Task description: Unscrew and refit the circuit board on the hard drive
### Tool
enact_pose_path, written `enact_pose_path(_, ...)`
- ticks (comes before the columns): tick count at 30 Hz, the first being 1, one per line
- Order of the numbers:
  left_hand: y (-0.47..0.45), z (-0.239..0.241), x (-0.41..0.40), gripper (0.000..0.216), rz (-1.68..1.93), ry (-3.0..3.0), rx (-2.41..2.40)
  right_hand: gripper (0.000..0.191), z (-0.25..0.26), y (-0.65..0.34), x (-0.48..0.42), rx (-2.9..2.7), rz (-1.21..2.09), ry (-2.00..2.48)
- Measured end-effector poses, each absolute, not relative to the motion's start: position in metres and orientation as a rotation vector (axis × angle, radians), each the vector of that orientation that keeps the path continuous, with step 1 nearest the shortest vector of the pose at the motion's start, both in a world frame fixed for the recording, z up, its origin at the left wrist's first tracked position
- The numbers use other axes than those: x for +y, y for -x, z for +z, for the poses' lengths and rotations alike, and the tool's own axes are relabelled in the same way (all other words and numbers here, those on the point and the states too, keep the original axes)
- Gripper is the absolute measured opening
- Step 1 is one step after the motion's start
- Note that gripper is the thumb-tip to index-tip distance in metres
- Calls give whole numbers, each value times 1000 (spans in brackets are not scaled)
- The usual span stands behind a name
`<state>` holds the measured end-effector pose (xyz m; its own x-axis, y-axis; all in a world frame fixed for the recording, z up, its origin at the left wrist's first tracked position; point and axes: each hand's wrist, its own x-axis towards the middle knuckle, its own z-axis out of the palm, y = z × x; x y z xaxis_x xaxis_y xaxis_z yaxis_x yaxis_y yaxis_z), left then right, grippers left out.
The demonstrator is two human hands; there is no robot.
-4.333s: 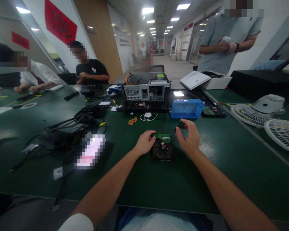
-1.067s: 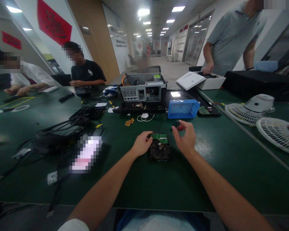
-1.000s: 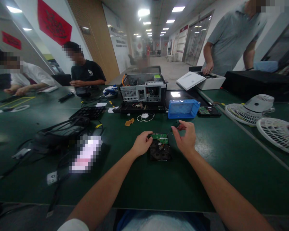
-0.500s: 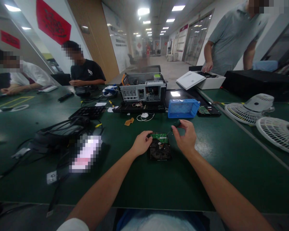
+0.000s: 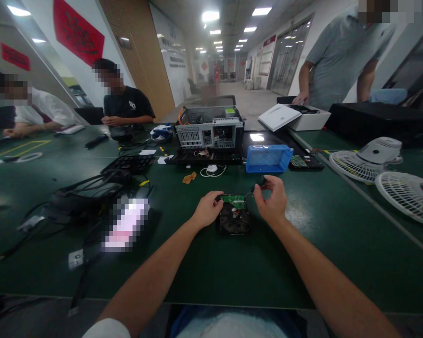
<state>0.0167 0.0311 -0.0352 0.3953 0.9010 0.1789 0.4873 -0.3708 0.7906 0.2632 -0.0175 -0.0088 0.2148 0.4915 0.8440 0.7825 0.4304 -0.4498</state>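
A hard drive [image 5: 233, 220] lies on the green table with its green circuit board facing up. My left hand [image 5: 207, 210] grips its left edge near the top corner, thumb and fingers closed on it. In my right hand [image 5: 274, 199] is a screwdriver [image 5: 259, 183] with a dark handle, pinched between thumb and fingers. The thin shaft slants down and left, its tip at the right edge of the circuit board. Whether the tip sits in a screw is too small to tell.
Beyond the drive are a blue plastic bin [image 5: 268, 162], an opened computer case [image 5: 209, 131] and another hard drive [image 5: 306, 162]. Black straps and cables [image 5: 81, 199] and a lit, blurred phone-like screen [image 5: 127, 225] lie left. Fan parts [image 5: 405, 197] stand right. Other people are around the table.
The screwdriver handle has tilted slightly, and the right thumb and fingers have shifted a little on it. My left hand and the hard drive look unmoved.
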Motion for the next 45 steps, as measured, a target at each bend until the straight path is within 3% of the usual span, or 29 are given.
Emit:
enact_pose_path(10,-15,-31,29,38,781,-1991,1192,36,-2,-262,-22,-1494,-313,1174)
enact_pose_path(16,-16,-33,30,38,774,-1975,1189,43,-12,-260,-19,-1425,-45,1143)
enact_pose_path(22,-16,-36,32,38,794,-1979,1188,50,-17,-264,-17,-1403,-164,1265)
enact_pose_path(35,-16,-35,31,38,789,-1981,1197,41,-3,-260,-20,-1488,-301,1163)
enact_pose_path(45,-14,-36,32,39,781,-1977,1174,45,-20,-262,-12,-1375,-160,1209)
